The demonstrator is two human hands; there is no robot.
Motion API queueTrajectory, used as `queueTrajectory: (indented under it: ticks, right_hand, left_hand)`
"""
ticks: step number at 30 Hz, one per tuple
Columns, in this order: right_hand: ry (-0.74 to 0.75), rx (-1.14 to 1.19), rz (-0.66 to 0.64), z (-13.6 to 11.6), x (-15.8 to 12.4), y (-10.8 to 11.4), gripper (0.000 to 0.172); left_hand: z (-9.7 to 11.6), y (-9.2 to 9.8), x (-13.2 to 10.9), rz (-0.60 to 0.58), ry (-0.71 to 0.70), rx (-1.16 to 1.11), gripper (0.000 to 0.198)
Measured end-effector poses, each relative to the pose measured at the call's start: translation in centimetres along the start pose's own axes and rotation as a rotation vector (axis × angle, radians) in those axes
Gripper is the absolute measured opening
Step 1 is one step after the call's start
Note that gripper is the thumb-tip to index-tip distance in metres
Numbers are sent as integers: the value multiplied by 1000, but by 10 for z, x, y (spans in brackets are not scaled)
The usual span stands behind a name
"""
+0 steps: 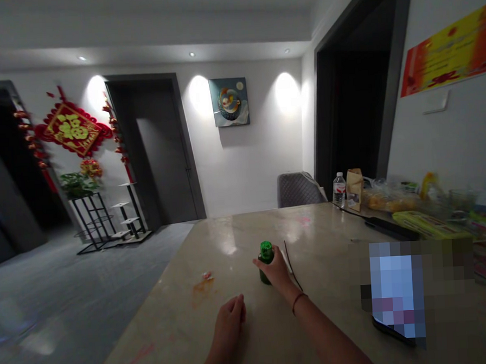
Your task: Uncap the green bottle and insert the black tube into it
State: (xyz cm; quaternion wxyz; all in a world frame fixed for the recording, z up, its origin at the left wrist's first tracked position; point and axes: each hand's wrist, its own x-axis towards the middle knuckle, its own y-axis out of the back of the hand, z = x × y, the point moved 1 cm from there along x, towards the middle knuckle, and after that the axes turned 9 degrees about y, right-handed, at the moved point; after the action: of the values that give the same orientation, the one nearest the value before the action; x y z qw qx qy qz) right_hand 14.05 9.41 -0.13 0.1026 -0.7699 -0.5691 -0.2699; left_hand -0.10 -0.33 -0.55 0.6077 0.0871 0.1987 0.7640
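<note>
- My right hand (277, 270) is closed around the upper part of a green bottle (266, 263), its fingers wrapped against the near side. The bottle's ribbed green cap (266, 251) shows above them.
- The bottle stands on the marble-look table (311, 238), slightly tilted, near the table's middle.
- A dark braided wristband (299, 303) circles my right wrist.
- My left hand (231, 321) rests on the table just left of the bottle, its fingers (236, 304) loosely curled and apart from the bottle, gripping nothing.
- A thin black wire (291, 266) lies on the table just beside my right hand.
- An orange smear (202, 291) and a small crumpled wrapper (207, 275) lie on the table left of the bottle.
- A pixelated patch (395, 288) hides something at the table's right side, so I cannot tell what it is.
- Along the table's far right edge are a long black case (386, 229), a yellow-green box (430, 224), a bag of bread (386, 200), a paper bag (354, 190) and a plastic water bottle (339, 190).
- A gray upholstered chair (298, 190) stands beyond the table's far end.
- Left of the table, a black plant stand (94, 222) stands on the gray floor (77, 288).
</note>
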Motion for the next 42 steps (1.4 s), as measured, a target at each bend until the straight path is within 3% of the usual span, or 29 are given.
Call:
queueTrajectory:
  ticks: [9,14,19,22,26,29,31,34,39,42]
  right_hand:
    - [34,-33,-20,0,-13,5,47]
    - [57,32,-67,-26,1,21,40]
    - [84,82,-153,-63,10,45,38]
    - [104,98,-194,-82,6,59,38]
    - [120,101,-231,-99,-8,75,40]
    - [117,101,-272,-104,-18,83,41]
    - [111,85,-294,-104,-23,86,41]
    - [108,54,-313,-101,-28,90,42]
    - [116,15,-356,-94,-40,91,47]
    - [128,-5,-374,-92,-47,91,48]
  left_hand:
    - [3,-3,-8,9,-12,-86,41]
    - [8,-2,-5,-23,284,-677,28]
    - [25,-3,0,-11,429,-945,20]
    - [38,-10,-3,-79,517,-1021,11]
    - [52,-28,-12,-211,594,-1080,19]
    - [55,-46,-18,-429,633,-1190,26]
    - [51,-56,-21,-591,586,-1263,24]
    - [40,-68,-23,-738,498,-1334,19]
    - [28,-74,-28,-694,419,-1393,20]
    - [26,-76,-33,-676,488,-1384,22]
